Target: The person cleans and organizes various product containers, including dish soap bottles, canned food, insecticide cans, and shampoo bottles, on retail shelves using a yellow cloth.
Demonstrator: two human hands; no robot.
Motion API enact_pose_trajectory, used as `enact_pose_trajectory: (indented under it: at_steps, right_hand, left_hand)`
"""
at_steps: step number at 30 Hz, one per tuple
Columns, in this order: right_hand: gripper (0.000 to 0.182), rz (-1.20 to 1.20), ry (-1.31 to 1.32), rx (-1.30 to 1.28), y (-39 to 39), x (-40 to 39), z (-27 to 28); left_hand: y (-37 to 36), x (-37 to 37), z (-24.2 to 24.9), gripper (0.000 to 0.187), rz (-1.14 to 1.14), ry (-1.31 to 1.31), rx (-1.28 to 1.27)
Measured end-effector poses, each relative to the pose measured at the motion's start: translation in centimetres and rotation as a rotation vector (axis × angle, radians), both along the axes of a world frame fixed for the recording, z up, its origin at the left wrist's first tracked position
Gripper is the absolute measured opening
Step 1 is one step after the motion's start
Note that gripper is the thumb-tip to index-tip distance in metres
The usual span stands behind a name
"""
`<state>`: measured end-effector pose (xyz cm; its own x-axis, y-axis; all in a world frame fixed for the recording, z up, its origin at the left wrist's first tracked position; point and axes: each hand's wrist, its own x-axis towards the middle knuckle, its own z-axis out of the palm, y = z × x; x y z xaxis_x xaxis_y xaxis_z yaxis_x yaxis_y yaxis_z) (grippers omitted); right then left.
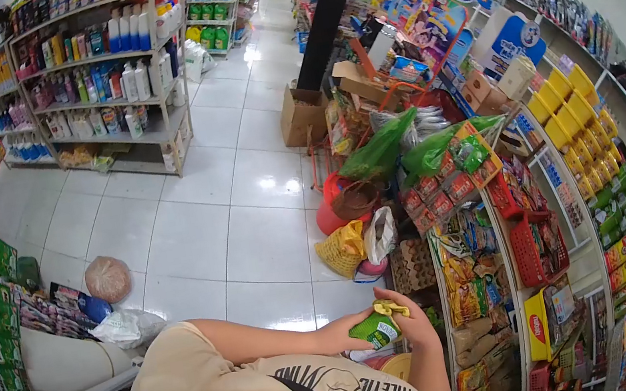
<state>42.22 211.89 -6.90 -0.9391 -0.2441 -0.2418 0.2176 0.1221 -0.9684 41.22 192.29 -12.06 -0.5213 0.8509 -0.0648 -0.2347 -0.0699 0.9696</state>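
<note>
In front of my chest, both hands meet at a small crumpled green and yellow packet [379, 331]. My left hand [340, 335] grips its green side from the left, fingers partly hidden behind it. On the other side, my right hand [420, 323] curls around the packet near its yellow part, with the thumb and fingers close to the top. The printing on the packet is too small to read surely. Just beyond my hands stand egg trays [412, 265] and a yellow net bag [341, 249].
At the right is a shelf with hanging sachets [468, 285] and a red basket [538, 249]. A pink-red bucket [338, 204] and a cardboard box [304, 114] stand along the aisle. Bottle shelves [103, 89] rise at the left; a round bag [108, 279] lies on the tiled floor [262, 235].
</note>
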Motion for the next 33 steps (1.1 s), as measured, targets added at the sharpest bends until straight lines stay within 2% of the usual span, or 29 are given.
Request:
enact_pose_trajectory:
  at_steps: [3, 5, 8, 9, 10, 11, 13, 14, 17, 18, 21, 22, 25, 28, 29, 30, 31, 33]
  right_hand:
    - [0.053, -0.005, 0.081, -0.204, -1.1, 0.2, -0.4]
    - [0.048, -0.031, 0.061, -0.159, -2.4, -0.2, -0.5]
    - [0.043, -0.094, -0.021, -0.078, -3.4, -1.3, -1.0]
    - [0.041, -0.122, -0.053, -0.052, -3.5, -1.8, -1.5]
    - [0.029, -0.178, -0.035, -0.053, -3.5, -2.3, -2.8]
    - [0.025, -0.195, -0.025, -0.1, -3.1, -2.7, -3.8]
    - [0.019, -0.227, -0.005, -0.19, -2.7, -3.0, -4.2]
    - [0.016, -0.51, -0.052, -0.296, -3.5, -2.6, -4.8]
    - [0.017, -0.75, 0.102, -0.586, -7.3, -1.6, -3.8]
    - [0.019, -0.763, 0.119, -0.55, -7.2, -1.4, -4.2]
    - [0.022, -0.579, 0.407, -0.219, -8.0, -0.1, -6.6]
    - [0.025, -0.481, 0.501, 0.016, -9.1, 0.9, -5.8]
    - [0.029, -0.271, 0.665, 0.485, -10.5, 2.3, -4.6]
    - [0.033, -0.451, 0.743, 0.363, -8.6, 0.8, -6.2]
    - [0.037, -0.552, 0.702, 0.167, -7.9, -0.2, -6.6]
    - [0.037, -0.613, 0.556, 0.007, -7.7, -0.8, -5.6]
    - [0.038, -0.67, 0.408, -0.151, -7.9, -1.1, -4.5]
    - [0.037, -0.625, 0.272, -0.286, -9.1, -0.9, -3.6]
  left_hand:
    - [-0.7, 0.1, -2.6, 0.083, 0.061, 0.142, 0.045]
    - [-1.5, 0.3, -2.9, 0.082, 0.103, 0.314, 0.032]
    - [-3.4, 0.7, -0.5, 0.082, 0.109, 0.405, -0.074]
    - [-3.7, 1.0, 0.1, 0.082, 0.157, 0.436, -0.034]
    - [-4.0, 1.3, 0.5, 0.082, 0.204, 0.469, 0.003]
    - [-4.3, 1.4, 0.6, 0.082, 0.251, 0.502, 0.039]
    - [-4.3, 1.4, 0.5, 0.081, 0.267, 0.363, 0.056]
    - [-4.3, 1.3, 0.4, 0.08, 0.276, 0.294, 0.066]
    - [-2.1, 1.2, -2.7, 0.075, 0.459, -0.212, 0.357]
    - [-2.5, 0.9, -2.5, 0.072, 0.462, -0.291, 0.329]
    - [-1.3, 0.3, -3.6, 0.069, 0.691, -0.619, 0.456]
    - [-3.2, -0.2, -0.1, 0.067, 0.713, -0.825, 0.363]
    - [-2.4, -0.7, -3.1, 0.064, 0.71, -0.808, 0.407]
    - [-2.1, 0.6, -3.6, 0.07, 0.479, -0.704, 0.363]
    - [-2.1, 0.9, -3.4, 0.071, 0.41, -0.661, 0.371]
    - [-2.3, 0.8, -3.1, 0.078, 0.338, -0.676, 0.396]
    - [-2.7, 0.8, -2.3, 0.075, 0.352, -0.679, 0.411]
    - [-3.5, 1.0, -0.8, 0.07, 0.382, -0.684, 0.44]
